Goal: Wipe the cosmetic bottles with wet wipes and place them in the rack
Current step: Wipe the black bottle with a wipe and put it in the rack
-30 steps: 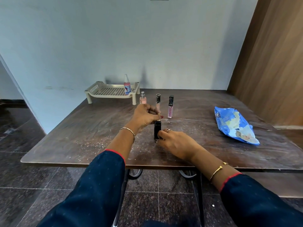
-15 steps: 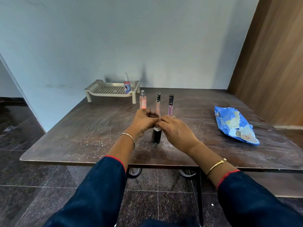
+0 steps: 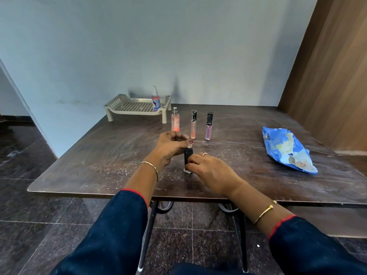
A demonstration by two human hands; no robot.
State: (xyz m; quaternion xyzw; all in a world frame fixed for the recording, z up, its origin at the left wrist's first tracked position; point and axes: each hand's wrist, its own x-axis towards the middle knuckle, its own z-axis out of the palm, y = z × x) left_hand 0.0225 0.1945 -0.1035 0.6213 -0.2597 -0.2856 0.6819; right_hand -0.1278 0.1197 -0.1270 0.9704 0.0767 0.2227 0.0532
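Observation:
A small black bottle [image 3: 187, 155] stands upright on the table [image 3: 99, 155] near its front edge. My left hand [image 3: 170, 145] pinches its top from the left. My right hand [image 3: 210, 171] has its fingers curled round the lower part; a small white bit shows at the base, and I cannot tell whether it is a wipe. Behind stand a pink spray bottle [image 3: 175, 120], a peach gloss tube [image 3: 193, 125] and a purple gloss tube [image 3: 209, 127]. The beige rack [image 3: 127, 106] at the back left holds one white spray bottle [image 3: 155, 99].
A blue wet-wipes packet [image 3: 288, 149] lies on the right side of the table. A wooden panel [image 3: 333, 76] rises at the right, and a pale wall stands behind the table. White specks dot the tabletop near my hands.
My right hand rose to the top of the black bottle half a second ago and has slid back down to its lower part. My left hand stays at the top.

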